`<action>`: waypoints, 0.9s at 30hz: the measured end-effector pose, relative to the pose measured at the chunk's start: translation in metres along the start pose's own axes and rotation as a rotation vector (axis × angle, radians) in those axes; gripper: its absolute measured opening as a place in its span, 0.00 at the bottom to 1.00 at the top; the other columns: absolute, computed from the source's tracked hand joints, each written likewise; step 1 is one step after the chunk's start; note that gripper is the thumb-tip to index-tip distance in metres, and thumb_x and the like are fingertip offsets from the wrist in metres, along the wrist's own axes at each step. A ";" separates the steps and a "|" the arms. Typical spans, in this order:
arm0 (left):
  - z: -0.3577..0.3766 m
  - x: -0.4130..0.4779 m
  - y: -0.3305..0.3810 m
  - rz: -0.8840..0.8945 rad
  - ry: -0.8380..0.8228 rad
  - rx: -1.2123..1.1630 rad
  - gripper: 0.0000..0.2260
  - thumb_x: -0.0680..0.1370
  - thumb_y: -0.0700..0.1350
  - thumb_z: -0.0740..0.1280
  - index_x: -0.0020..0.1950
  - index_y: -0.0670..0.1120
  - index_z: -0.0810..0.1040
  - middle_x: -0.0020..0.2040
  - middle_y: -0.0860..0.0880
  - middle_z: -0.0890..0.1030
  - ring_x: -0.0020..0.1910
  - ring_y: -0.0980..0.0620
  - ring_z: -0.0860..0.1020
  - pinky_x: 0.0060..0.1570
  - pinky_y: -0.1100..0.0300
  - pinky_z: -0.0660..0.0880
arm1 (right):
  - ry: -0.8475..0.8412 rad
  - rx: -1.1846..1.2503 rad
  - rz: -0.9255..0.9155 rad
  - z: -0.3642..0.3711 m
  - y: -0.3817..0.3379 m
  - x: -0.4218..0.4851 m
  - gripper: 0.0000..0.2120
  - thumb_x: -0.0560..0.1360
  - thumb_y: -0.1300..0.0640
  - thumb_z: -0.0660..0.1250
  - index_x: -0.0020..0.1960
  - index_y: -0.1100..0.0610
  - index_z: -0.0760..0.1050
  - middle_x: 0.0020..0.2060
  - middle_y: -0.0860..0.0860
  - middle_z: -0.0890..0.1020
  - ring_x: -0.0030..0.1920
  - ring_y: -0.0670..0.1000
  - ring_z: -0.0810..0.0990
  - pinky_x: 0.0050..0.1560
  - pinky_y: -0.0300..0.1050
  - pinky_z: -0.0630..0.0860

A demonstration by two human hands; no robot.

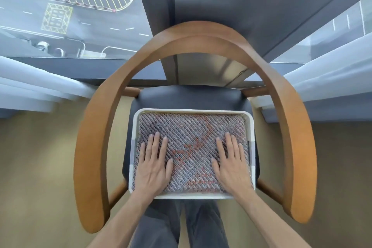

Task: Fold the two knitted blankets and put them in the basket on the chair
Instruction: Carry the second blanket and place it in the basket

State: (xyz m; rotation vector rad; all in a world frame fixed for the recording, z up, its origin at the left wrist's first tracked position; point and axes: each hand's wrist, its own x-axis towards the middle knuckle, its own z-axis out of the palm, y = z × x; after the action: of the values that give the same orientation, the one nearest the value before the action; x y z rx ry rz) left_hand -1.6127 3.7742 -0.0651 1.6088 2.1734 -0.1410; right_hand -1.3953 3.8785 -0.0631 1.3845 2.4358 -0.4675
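A folded knitted blanket (191, 137), grey with an orange-red pattern, fills the white rectangular basket (193, 110). The basket stands on the dark seat of a wooden chair (90, 137) with a curved armrest. My left hand (154, 164) lies flat on the blanket's left side, fingers spread. My right hand (231, 162) lies flat on its right side, fingers spread as well. Neither hand grips anything. Whether a second blanket lies beneath the top one is hidden.
The chair's curved wooden back (201, 34) arches around the basket. Behind it are a dark pillar (221, 6) and a window over a street. White curtains (30, 84) hang at both sides. Beige floor (40, 167) surrounds the chair. My legs are below the basket.
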 end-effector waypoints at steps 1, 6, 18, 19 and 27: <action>0.011 0.005 -0.004 0.004 -0.019 0.016 0.30 0.78 0.55 0.52 0.77 0.42 0.56 0.78 0.42 0.51 0.77 0.45 0.49 0.74 0.45 0.49 | -0.034 -0.025 -0.004 0.012 0.004 0.006 0.30 0.78 0.45 0.51 0.76 0.58 0.54 0.76 0.59 0.53 0.75 0.58 0.53 0.72 0.55 0.50; 0.049 0.024 -0.008 0.015 -0.022 0.050 0.31 0.77 0.54 0.53 0.77 0.40 0.56 0.77 0.40 0.54 0.77 0.43 0.51 0.74 0.44 0.49 | -0.073 -0.058 0.014 0.058 0.006 0.027 0.30 0.79 0.44 0.47 0.76 0.59 0.48 0.76 0.58 0.49 0.76 0.56 0.47 0.73 0.54 0.46; 0.008 0.049 0.055 0.154 0.098 -0.036 0.27 0.79 0.47 0.50 0.76 0.37 0.54 0.77 0.39 0.52 0.77 0.42 0.52 0.74 0.45 0.50 | 0.041 0.058 -0.121 0.025 -0.056 0.037 0.29 0.79 0.53 0.49 0.76 0.64 0.49 0.76 0.59 0.50 0.76 0.57 0.50 0.73 0.55 0.47; 0.015 0.060 0.054 0.154 0.049 -0.006 0.27 0.79 0.48 0.49 0.77 0.38 0.53 0.77 0.40 0.51 0.77 0.43 0.51 0.74 0.46 0.49 | 0.000 0.038 -0.116 0.031 -0.053 0.049 0.29 0.78 0.53 0.48 0.76 0.63 0.49 0.76 0.58 0.51 0.76 0.57 0.51 0.73 0.55 0.47; 0.003 0.042 0.030 0.065 0.142 -0.063 0.29 0.80 0.51 0.50 0.77 0.39 0.51 0.78 0.41 0.50 0.78 0.45 0.47 0.75 0.46 0.47 | 0.197 0.150 0.012 0.009 -0.021 0.030 0.30 0.78 0.53 0.55 0.75 0.63 0.52 0.76 0.60 0.52 0.76 0.56 0.48 0.75 0.55 0.49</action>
State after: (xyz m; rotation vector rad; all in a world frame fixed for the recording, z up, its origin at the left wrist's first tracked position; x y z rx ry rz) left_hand -1.5939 3.8206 -0.0793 1.6973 2.2028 0.0624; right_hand -1.4268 3.8878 -0.0803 1.5733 2.5922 -0.5448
